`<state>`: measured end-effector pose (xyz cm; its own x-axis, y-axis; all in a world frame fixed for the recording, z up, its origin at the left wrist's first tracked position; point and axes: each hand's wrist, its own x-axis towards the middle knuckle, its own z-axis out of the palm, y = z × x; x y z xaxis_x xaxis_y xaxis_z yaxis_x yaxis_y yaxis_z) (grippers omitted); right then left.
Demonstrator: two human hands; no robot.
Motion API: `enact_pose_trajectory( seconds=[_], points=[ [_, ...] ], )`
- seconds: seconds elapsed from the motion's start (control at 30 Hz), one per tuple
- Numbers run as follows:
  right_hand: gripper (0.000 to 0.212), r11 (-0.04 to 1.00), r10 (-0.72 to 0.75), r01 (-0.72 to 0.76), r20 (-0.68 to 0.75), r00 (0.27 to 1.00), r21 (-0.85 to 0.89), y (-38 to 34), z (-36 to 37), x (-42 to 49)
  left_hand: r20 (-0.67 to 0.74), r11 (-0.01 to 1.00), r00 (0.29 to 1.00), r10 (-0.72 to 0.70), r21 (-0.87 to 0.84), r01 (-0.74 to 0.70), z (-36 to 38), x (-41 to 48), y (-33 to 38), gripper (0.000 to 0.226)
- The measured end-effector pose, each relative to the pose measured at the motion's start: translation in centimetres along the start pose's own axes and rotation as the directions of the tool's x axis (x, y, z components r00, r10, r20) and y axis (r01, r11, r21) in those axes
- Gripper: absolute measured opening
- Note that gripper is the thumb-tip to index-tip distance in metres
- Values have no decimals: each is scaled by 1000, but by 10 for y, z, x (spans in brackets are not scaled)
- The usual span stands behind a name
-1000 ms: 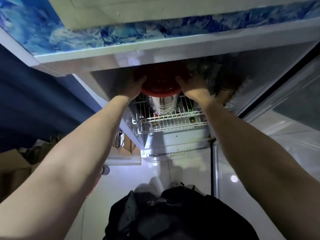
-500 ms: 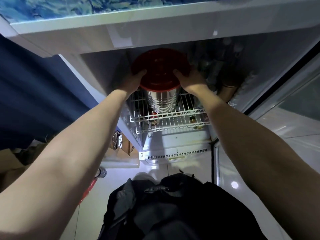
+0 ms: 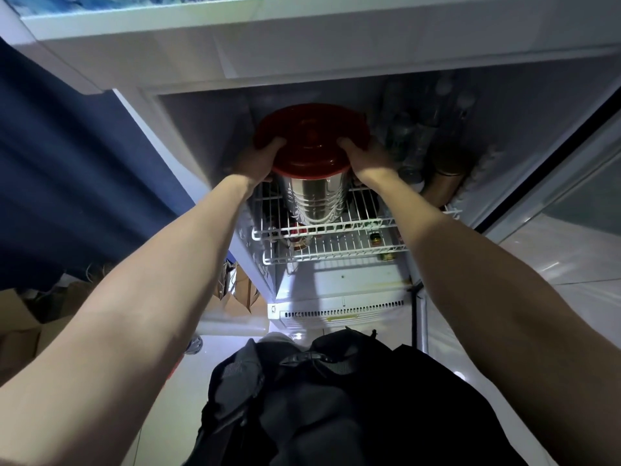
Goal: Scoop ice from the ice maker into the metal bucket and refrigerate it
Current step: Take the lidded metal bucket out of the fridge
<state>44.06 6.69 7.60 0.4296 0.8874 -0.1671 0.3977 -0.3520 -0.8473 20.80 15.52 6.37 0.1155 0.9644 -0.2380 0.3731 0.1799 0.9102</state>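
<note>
White fridge [image 3: 201, 129] walls fill the upper half of the view, the door open and a dark blue curtain [image 3: 67, 163] hanging at 9 o'clock. Near the centre, toward 12 o'clock, a metal bucket [image 3: 314, 200] with a red lid [image 3: 311, 136] sits inside the fridge, its base at the front edge of the upper wire shelf [image 3: 363, 227]; whether it rests fully on the wires is unclear. The left hand [image 3: 255, 163] grips the lid's rim at its 8 o'clock side and the right hand [image 3: 366, 159] at its 4 o'clock side, each thumb on top of the lid; the other fingers are hidden behind the bucket. Clear bottles [image 3: 410, 129] stand just beside the right hand, toward 2 o'clock. Small jars [image 3: 374, 238] show below the shelf. Brown paper bags [image 3: 242, 290] lean by the fridge's lower left corner.
</note>
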Motion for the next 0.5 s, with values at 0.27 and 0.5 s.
enact_pose_trajectory(
  seconds=[0.27,0.5],
  points=[
    [69,986,-88,95,-60,994,134,-11,-9,-29,-128,987,984,126,-84,-138,-11,-34,14,64],
    [89,994,-59,69,-115,992,86,-1,-13,-79,-132,981,972,195,22,-193,-23,-79,7,103]
  ],
)
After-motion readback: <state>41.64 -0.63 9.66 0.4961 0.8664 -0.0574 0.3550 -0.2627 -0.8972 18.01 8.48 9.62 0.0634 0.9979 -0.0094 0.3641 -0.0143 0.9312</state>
